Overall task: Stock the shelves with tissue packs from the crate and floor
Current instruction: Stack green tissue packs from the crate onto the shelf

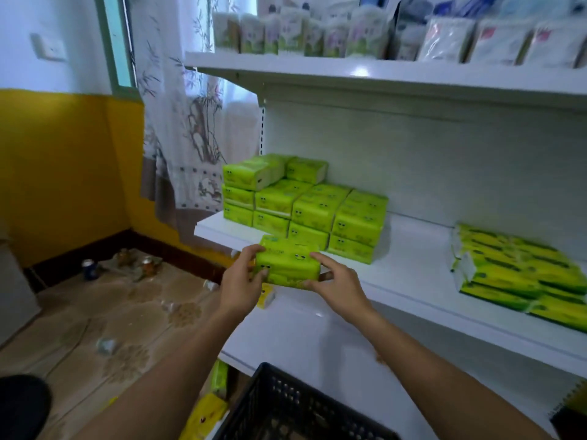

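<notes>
At the front edge of the middle shelf [413, 290], both hands hold one green tissue pack [287, 265] between them — the left hand [241, 281] wrapped round its left end, the right hand [333, 282] with fingers spread on its right end, each grip closed on the pack; it sits just in front of the stacked green packs [301, 208]; a black crate [286, 408] stands below, yellow packs [206, 414] on the floor beside it.

Both your forearms extend forward and upward, bare, converging toward the centre. Your left hand [243, 277] is curled, thumb on top, fingers wrapped under, closed in a grip. Your right hand [336, 281] faces it, fingers spread and pressing inward, wrist slightly bent, also gripping.
</notes>
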`<state>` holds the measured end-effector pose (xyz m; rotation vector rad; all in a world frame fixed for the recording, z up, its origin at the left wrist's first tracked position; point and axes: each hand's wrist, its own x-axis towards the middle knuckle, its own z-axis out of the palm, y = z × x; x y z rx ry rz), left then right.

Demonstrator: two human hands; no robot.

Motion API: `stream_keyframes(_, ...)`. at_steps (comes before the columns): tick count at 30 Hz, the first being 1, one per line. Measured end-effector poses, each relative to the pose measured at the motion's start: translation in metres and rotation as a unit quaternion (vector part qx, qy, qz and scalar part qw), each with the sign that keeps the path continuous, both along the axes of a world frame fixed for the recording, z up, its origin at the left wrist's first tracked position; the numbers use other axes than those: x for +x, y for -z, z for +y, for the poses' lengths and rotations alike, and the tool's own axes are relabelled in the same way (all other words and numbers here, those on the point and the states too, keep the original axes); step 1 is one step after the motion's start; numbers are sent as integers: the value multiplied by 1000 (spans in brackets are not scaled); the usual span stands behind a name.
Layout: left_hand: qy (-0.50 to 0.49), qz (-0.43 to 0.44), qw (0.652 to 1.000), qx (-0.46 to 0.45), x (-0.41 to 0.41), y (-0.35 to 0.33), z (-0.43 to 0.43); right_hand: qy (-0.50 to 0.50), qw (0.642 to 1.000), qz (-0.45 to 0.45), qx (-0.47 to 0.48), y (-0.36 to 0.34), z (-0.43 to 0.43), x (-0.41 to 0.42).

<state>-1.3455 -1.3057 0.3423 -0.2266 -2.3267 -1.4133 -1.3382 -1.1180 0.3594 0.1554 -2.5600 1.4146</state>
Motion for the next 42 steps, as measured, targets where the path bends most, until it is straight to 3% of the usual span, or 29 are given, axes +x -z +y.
stream_keyframes(9,0,40,999,33,-69,-62,23,50,995,86,0,-48,17,-62)
stream_keyframes(15,11,44,995,-94,-131,-56,23,112,984,135,33,-63,24,-136)
stream_keyframes(21,37,4,976,-216,-183,-2,15,146,983,69,82,-59,27,-209)
stream_keyframes(27,47,-48,946,-316,-218,31,11,165,979,83,84,-58,18,-266)
stream_keyframes(36,49,-63,928,-363,-235,39,7,129,991,22,1,-56,-2,-311)
stream_keyframes(42,98,-116,924,-350,-237,37,5,64,997,-29,11,-66,-9,-300)
